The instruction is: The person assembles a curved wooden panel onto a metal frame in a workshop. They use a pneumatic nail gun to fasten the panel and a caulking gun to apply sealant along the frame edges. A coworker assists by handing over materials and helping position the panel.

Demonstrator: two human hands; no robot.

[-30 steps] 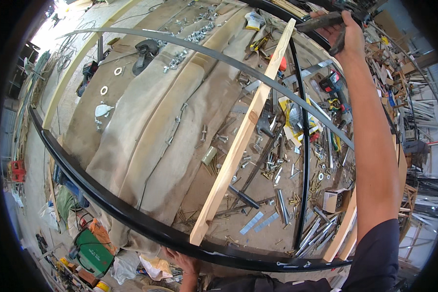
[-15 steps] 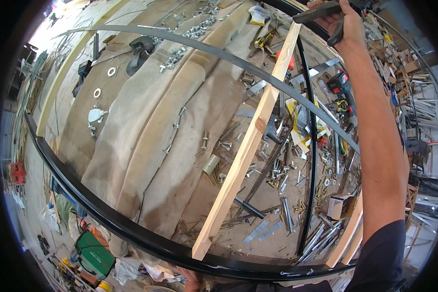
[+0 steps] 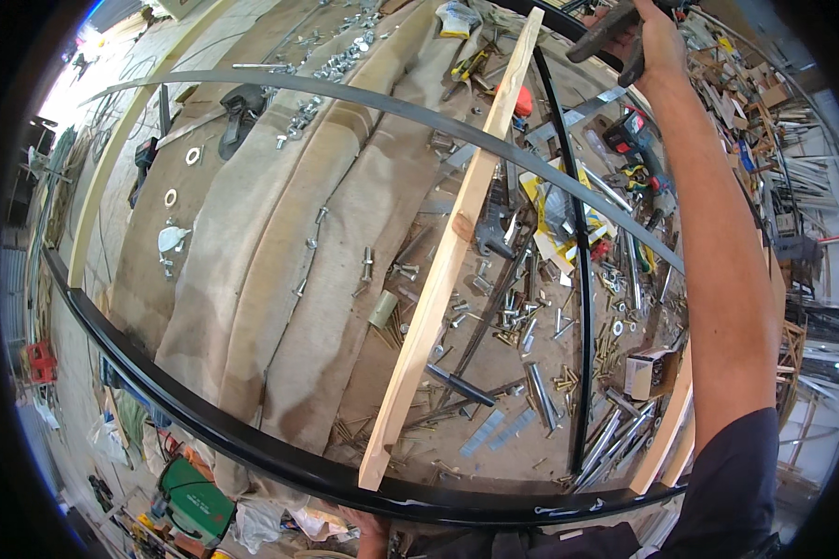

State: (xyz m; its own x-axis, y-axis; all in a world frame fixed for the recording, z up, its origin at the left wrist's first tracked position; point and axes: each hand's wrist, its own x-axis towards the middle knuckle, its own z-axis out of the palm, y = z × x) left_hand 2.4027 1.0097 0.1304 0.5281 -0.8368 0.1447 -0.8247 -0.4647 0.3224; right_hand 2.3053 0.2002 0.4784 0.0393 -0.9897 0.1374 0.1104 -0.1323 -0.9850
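Observation:
At the far right, my right hand [image 3: 660, 48] is closed around a dark clamp-like tool [image 3: 615, 35] with two black arms. Its tip stands just right of the far end of a pale wooden batten [image 3: 438, 279]. The batten spans a black metal frame [image 3: 224, 445], its near end resting on the front bar. My left hand [image 3: 373, 529] is at the bottom edge, against the underside of that bar; its fingers are mostly hidden. A thin grey metal strip [image 3: 373, 99] crosses the frame and the batten.
Below the frame, bolts [image 3: 340, 63], screws and metal tubes [image 3: 543, 396] litter a beige cloth [image 3: 289, 279] and the floor. A cordless drill [image 3: 629, 135] lies right of a thin black bar [image 3: 584, 279]. A green case [image 3: 194, 498] stands at lower left.
The whole view has shifted slightly, moving the scene leftward. My right hand and its tool have come off the batten's far end, to the right. My left hand stays by the front bar.

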